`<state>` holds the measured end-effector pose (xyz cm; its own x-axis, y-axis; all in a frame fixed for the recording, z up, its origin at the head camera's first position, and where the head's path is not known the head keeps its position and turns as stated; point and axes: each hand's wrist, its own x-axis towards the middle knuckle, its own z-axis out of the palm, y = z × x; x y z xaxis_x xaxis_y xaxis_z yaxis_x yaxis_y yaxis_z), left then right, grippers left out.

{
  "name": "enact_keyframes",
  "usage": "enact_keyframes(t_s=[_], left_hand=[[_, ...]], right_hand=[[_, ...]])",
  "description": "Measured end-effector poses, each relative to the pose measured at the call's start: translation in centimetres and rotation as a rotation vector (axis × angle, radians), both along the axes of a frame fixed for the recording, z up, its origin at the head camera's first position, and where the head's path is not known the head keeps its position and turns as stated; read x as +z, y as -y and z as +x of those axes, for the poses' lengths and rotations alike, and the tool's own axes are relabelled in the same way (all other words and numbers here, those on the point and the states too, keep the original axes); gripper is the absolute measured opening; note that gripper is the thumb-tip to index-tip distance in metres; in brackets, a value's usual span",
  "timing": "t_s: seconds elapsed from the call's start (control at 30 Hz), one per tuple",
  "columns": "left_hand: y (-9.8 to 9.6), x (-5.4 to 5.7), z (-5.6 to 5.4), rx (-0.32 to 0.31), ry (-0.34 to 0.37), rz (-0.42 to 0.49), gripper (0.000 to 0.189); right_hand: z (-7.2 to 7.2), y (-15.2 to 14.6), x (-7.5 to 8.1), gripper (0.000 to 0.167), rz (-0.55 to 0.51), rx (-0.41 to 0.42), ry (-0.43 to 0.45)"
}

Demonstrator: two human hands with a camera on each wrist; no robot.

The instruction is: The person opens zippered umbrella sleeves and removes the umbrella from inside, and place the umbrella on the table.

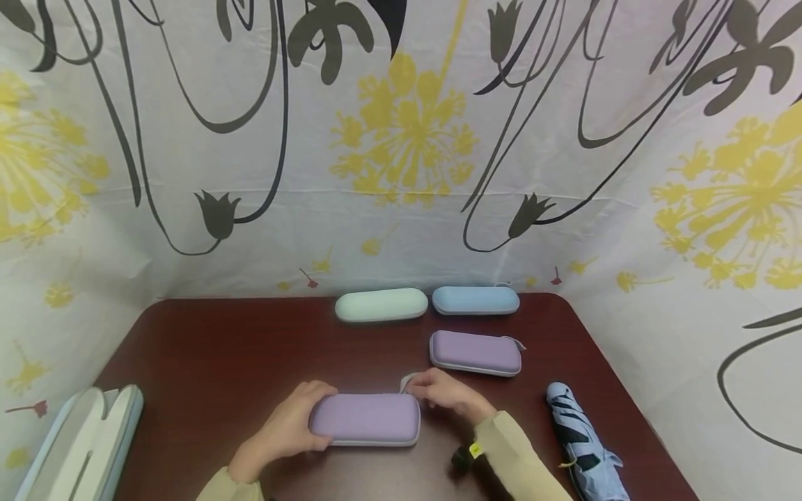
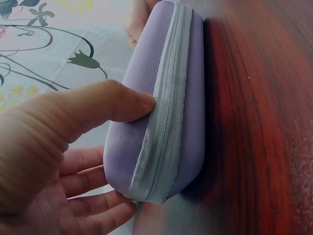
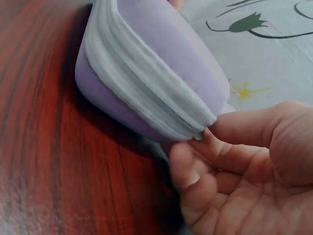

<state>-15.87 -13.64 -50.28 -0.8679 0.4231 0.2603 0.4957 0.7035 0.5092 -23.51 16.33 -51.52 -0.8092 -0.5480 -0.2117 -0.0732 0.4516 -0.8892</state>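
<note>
A closed purple zip case (image 1: 365, 419) with a pale grey zipper band (image 2: 166, 98) lies flat on the dark red table in front of me. My left hand (image 1: 294, 421) grips its left end, the thumb (image 2: 129, 105) on the near side at the zipper band and the fingers around the end and far side. At the far right corner, my right hand (image 1: 446, 391) pinches the zipper pull (image 3: 199, 135) between thumb and curled fingers. A pale wrist strap (image 1: 407, 381) loops out beside those fingertips. The pull is mostly hidden by the fingers.
Behind are another purple case (image 1: 475, 352), a mint case (image 1: 381, 305) and a light blue case (image 1: 476, 300). An open pale case (image 1: 84, 445) lies at the left edge, a folded blue umbrella (image 1: 584, 442) at the right. A dark object (image 1: 462, 459) sits by the right sleeve.
</note>
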Motion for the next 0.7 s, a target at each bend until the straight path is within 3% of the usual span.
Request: enact_keyframes(t_s=[0.1,0.17,0.4,0.5,0.7], left_hand=[[0.0,-0.2,-0.1,-0.003,-0.011,0.011,0.064],[0.1,-0.3,-0.1,-0.002,-0.013,0.018,0.064],[0.0,-0.4,-0.3,-0.007,-0.011,0.045,0.064],[0.0,-0.4,-0.3,-0.005,-0.008,0.05,0.064],[0.2,-0.5,-0.2,0.011,-0.017,0.045,0.063]], right_hand=[[-0.1,0.0,-0.1,0.015,-0.014,0.0,-0.042],[-0.1,0.1,-0.2,0.014,-0.014,0.008,-0.116],[0.3,0.1,-0.7,0.013,0.07,0.042,-0.567],[0.7,-0.2,-0.9,0.013,0.106,0.032,-0.698],[2.1,-1.1,-1.0,0.011,0.189,-0.014,-0.847]])
